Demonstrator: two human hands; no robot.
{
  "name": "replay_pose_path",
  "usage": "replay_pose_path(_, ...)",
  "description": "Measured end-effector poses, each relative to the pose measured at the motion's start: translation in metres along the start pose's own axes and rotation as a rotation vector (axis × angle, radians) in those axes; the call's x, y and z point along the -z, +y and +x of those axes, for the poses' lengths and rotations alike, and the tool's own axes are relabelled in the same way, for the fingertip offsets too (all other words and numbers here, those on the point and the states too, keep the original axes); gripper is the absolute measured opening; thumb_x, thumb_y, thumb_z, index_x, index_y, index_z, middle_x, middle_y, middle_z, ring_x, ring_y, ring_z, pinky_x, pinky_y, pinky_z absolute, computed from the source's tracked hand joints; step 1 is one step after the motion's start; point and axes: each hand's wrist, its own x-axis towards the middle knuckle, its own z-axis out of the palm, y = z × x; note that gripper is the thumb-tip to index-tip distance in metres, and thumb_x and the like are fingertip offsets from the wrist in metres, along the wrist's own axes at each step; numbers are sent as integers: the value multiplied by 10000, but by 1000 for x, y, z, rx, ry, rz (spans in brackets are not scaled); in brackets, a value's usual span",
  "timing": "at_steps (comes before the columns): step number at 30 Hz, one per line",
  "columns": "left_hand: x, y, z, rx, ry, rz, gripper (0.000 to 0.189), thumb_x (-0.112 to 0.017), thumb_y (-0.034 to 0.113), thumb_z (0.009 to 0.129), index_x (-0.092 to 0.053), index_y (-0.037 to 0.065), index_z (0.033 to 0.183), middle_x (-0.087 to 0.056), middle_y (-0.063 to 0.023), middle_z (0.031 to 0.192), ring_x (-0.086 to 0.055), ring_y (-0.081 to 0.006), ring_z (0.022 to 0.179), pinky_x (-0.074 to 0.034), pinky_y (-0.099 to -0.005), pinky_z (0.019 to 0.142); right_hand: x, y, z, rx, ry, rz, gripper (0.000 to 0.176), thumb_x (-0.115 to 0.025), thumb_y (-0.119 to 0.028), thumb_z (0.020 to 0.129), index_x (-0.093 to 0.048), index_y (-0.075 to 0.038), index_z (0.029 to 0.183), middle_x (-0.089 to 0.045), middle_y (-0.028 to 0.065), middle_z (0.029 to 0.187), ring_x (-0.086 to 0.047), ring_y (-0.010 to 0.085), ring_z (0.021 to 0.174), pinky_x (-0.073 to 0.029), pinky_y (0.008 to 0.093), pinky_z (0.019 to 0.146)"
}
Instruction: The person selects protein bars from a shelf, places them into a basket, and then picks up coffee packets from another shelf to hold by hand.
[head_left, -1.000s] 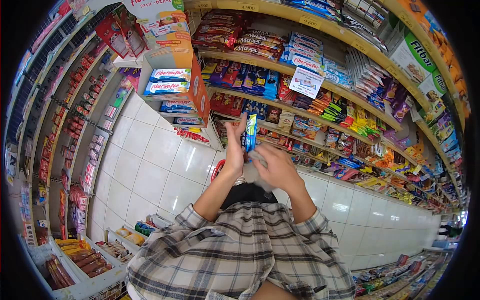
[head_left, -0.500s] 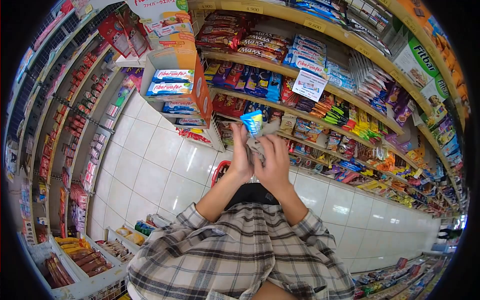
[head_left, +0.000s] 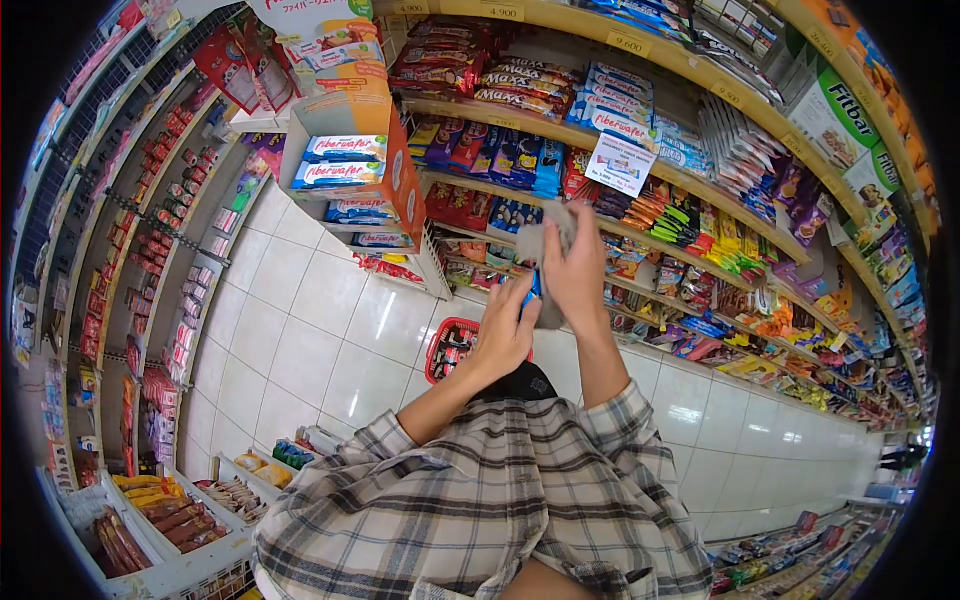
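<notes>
Two hands are raised together in front of the shelves. The right hand (head_left: 578, 268) has its grip closed on a grey cloth (head_left: 535, 243), which is bunched above the fingers and hangs down below the palm. The left hand (head_left: 507, 335) is just under it, with its grip narrow on the lower end of a blue packet (head_left: 537, 287). The cloth and the right hand cover most of this packet, so only a small strip shows. Behind the hands, long snack shelves (head_left: 575, 30) carry many coloured packs, and the hands hide a part of the middle rows. A white price sign (head_left: 620, 163) hangs near, up and to the right. An orange display box (head_left: 395, 170) stands to the left. Below the left hand, a red basket (head_left: 447, 350) sits on the tiled floor (head_left: 320, 320).
</notes>
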Motion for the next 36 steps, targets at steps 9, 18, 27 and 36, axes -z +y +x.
replay_pose_path(9,10,13,25,759,78,-1286,433,-341,435,1011,-493,129,1277,-584,-50,1170,-556,-170,1085,-437,-353,928,3,-21,-38,152,-169,-118,295,-631,-177,842,-531,-22,1071,-550,143,980,-607,350,818,-502,416,643)
replay_pose_path(18,20,-22,48,621,189,-1484,415,-350,443,1005,-528,75,1078,-578,-26,894,-564,-177,792,-484,-327,762,-3,-5,-88,107,-300,-175,322,-624,-124,835,-514,-15,1117,-532,176,1043,-597,375,854,-501,434,683)
replay_pose_path(27,29,-2,48,727,196,-1092,599,-238,662,940,-474,126,1063,-498,-9,796,-479,-126,667,-402,-272,603,1,35,-97,69,-52,-59,325,-624,-110,855,-481,18,1117,-540,208,1042,-584,408,866,-486,434,710)
replay_pose_path(36,18,19,46,684,54,-1159,944,-205,791,849,-231,73,1462,-408,-110,1396,-366,-240,1313,-236,-405,1104,-2,-5,-38,140,-335,-200,288,-619,-161,848,-517,-30,1084,-541,148,1019,-587,368,878,-493,440,652)
